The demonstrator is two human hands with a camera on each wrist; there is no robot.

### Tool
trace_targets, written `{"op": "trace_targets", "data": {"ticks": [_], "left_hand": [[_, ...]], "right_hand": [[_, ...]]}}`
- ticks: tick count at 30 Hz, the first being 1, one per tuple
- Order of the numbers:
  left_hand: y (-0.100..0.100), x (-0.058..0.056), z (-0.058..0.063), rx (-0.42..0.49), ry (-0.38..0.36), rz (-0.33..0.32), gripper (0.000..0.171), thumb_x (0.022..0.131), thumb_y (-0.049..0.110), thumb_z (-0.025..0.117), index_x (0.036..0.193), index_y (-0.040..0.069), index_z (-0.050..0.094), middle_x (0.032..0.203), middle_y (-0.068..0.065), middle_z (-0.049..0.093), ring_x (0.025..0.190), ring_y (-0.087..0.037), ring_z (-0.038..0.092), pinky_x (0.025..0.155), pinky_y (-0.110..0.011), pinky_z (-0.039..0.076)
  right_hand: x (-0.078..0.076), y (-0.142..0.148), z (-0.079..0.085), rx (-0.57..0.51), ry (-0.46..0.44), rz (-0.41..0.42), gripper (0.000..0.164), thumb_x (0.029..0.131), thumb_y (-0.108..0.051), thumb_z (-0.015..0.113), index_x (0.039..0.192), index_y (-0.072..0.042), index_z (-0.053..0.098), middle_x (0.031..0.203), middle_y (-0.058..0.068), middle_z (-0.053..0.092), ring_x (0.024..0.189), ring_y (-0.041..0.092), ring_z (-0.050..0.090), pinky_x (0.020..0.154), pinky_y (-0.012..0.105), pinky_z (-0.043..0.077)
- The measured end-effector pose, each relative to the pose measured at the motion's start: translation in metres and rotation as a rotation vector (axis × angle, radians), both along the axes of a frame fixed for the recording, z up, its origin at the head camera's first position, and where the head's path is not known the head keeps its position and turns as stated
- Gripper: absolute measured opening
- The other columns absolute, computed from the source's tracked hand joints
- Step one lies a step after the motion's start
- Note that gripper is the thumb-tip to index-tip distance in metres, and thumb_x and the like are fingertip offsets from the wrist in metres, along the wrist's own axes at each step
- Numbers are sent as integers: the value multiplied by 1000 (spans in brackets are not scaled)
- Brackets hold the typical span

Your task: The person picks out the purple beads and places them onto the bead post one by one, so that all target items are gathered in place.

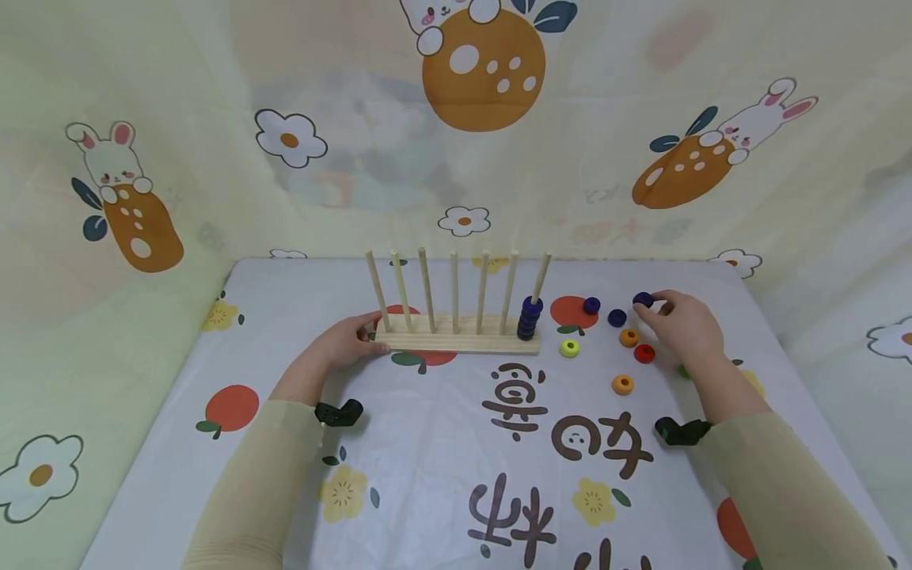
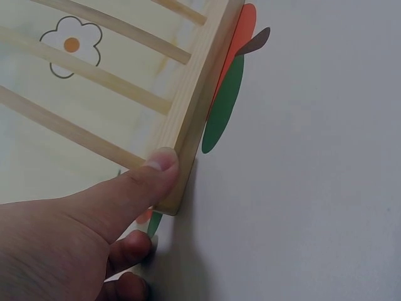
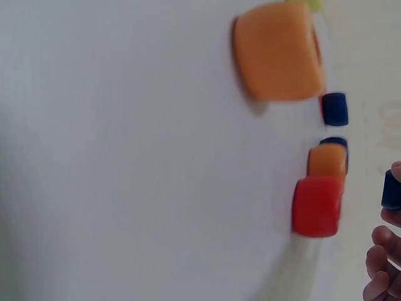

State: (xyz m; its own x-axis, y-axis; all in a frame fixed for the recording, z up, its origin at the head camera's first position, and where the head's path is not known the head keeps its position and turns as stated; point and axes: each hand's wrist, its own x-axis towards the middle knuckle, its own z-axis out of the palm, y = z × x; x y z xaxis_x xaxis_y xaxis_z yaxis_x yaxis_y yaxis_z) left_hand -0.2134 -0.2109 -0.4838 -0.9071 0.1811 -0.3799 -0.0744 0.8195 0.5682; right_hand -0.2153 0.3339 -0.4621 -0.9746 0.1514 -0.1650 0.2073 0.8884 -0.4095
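A wooden peg rack [image 1: 456, 340] with a row of upright pegs stands at the back of the table. My left hand [image 1: 349, 342] grips the left end of its base; in the left wrist view the thumb [image 2: 164, 162] presses on the top edge. Several dark blue beads [image 1: 529, 318] are stacked on the rightmost peg, while the other pegs are bare. On the right, my right hand [image 1: 685, 326] pinches a dark blue bead [image 1: 643, 299] between thumb and index finger, seen at the right edge of the right wrist view.
Loose beads lie right of the rack: two dark blue beads [image 1: 617, 317], a yellow-green bead [image 1: 568, 347], two orange beads [image 1: 623, 385] and a red bead [image 1: 644, 353]. A green bead [image 1: 684, 370] is partly hidden by the right hand. A printed cloth [image 1: 420, 475] covers the table.
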Motion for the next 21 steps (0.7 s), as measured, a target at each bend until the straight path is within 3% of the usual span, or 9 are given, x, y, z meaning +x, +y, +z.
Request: {"op": "trace_targets", "data": {"ticks": [8,13,21], "left_hand": [[0,2,-1,-6,4,3,79,89,41,74,155,24,35,96,-10,49,88,-24,46,74,-37,35],[0,2,0,-9,1,3,79,89,42,74,156,25,35,96,-9,49,87,-23,46,73,-36,35],[1,3,2,-12,6,2,79,90,41,73,156,24,34,95,-9,48,86,-24,45,73,-36,34]], "right_hand": [[8,-17,16,-10,62,36,77,94,-63,53,139,-1,50,108,21,56,87,34,50,64,39,44],[13,-26,26,-23,92,49,86,89,-72,49,140,-3,50,111,21,56,92,35,50,65,39,45],[19,-47,46,-40,145,88,81,90,-70,50,138,-5,52,108,18,57,95,34,50,68,40,44]]}}
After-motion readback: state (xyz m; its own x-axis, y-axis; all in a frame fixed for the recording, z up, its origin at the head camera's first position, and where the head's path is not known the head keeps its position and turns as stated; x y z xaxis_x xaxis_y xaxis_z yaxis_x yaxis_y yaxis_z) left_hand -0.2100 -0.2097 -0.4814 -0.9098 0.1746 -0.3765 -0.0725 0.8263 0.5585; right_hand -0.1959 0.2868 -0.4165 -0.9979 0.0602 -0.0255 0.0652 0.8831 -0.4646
